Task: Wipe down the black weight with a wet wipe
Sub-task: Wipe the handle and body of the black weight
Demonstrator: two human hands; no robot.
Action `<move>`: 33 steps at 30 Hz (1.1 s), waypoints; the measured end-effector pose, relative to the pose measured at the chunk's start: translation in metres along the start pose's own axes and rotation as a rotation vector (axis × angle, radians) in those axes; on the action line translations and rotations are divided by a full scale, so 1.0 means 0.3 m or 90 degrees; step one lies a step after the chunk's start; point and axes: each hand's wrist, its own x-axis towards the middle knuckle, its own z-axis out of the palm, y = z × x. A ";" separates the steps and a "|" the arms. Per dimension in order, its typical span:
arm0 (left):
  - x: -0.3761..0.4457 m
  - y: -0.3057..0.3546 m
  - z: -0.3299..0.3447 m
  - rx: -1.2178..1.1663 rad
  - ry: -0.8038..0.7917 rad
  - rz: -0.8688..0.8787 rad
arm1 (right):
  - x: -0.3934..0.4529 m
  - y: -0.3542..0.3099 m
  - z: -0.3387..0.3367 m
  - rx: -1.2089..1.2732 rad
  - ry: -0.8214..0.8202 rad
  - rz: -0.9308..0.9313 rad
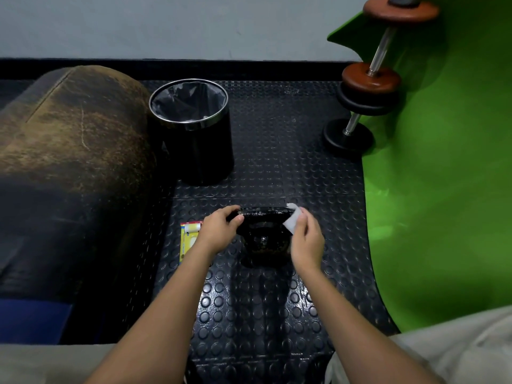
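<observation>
1. Reaching forward from the bottom of the view, two bare forearms stretch out over the studded black rubber floor mat (249, 314), with pale trouser fabric (457, 353) at the lower right corner.
2. The left hand (219, 230) has its fingers curled over the left end of the handle of the black weight (263, 239), thumb tucked underneath, gripping it.
3. The right hand (306, 242) pinches a white wet wipe (293, 221) between thumb and fingertips, holding it against the right end of the handle.
4. The weight, a glossy black kettlebell, stands on the mat between the two hands, roughly in the middle of the floor.
5. Just left of it, partly under the left wrist, lies a yellow packet (188, 239) flat on the mat.
6. Along the left side sits a worn brown padded bench (69, 139), its surface scuffed.
7. Further back, just beside the bench end, stands a round black waste bin (194, 134) with a metal rim and a dark liner.
8. To the right a bright green mat (443, 176) curves upward; dumbbells (368, 84) with brown and black plates rest at its far edge.
9. A pale grey wall (194, 23) closes the back.
</observation>
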 end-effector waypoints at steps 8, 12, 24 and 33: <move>0.002 -0.004 0.000 -0.002 0.002 -0.004 | 0.058 -0.036 0.016 0.114 -0.049 0.288; 0.004 -0.007 0.001 -0.007 0.001 -0.003 | 0.013 -0.053 0.019 -0.038 -0.017 -0.049; -0.002 0.000 -0.001 -0.016 0.001 -0.006 | 0.067 -0.038 0.009 0.148 -0.061 0.314; 0.000 -0.003 0.002 -0.019 -0.003 -0.011 | 0.015 -0.025 0.013 -0.110 -0.035 -0.171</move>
